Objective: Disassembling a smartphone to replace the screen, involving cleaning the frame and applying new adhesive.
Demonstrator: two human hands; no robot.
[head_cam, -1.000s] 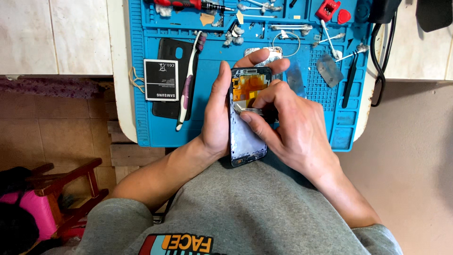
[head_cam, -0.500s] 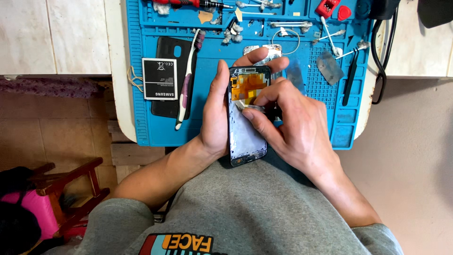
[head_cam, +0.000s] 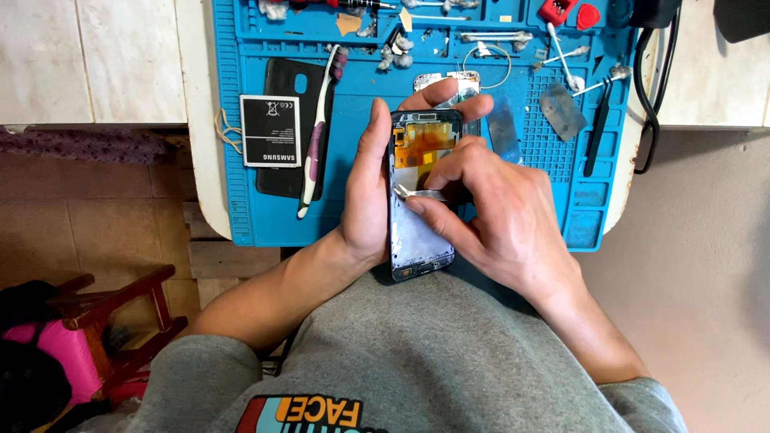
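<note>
Battery (head_cam: 270, 131) and toothbrush (head_cam: 315, 132) lay on blue mat (head_cam: 361, 208). Left hand (head_cam: 365, 192) wrapped around opened phone (head_cam: 420, 200), held above mat's near edge. Right hand (head_cam: 493, 212) pinched tweezers (head_cam: 419, 193) against phone's interior.

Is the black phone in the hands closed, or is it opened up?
Opened up. The black phone in the left hand shows orange flex and bare metal inside; the right hand holds thin metal tweezers in it.

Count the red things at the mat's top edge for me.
2: a squarish red piece and a round red cap right of it, both at the blue mat's upper right. Others may lie beyond the frame's top.
</note>
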